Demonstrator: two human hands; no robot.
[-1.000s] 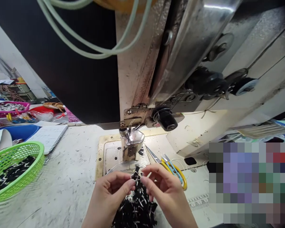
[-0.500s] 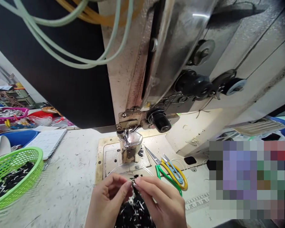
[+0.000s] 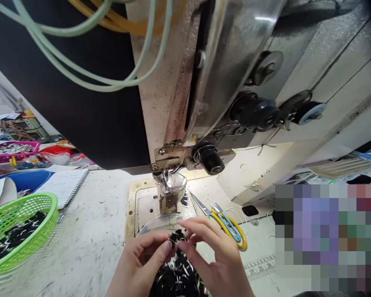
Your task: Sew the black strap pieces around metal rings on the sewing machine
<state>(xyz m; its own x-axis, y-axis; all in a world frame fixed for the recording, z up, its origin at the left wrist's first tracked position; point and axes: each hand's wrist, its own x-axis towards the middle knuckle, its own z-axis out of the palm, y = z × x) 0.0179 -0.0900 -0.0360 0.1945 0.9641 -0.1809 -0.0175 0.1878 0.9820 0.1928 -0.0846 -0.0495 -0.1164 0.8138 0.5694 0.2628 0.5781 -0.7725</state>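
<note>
My left hand (image 3: 142,264) and my right hand (image 3: 213,255) meet at the fingertips just in front of the sewing machine's presser foot (image 3: 170,190). Together they pinch one small black fabric piece (image 3: 174,239) with white marks. Under and between my hands lies a heap of similar black pieces (image 3: 176,276) in a clear round dish (image 3: 156,222). The fingers of both hands are curled and closed on the small piece.
The sewing machine head (image 3: 222,82) looms overhead with pale green cables (image 3: 80,78). Scissors and thread snips (image 3: 225,222) lie right of the needle plate. A green basket (image 3: 15,231) of black pieces stands at the left, behind it a spiral notebook (image 3: 63,187).
My hands have kept working the small black piece, pinching closer together and edging slightly toward the presser foot. The view has tilted a little.
</note>
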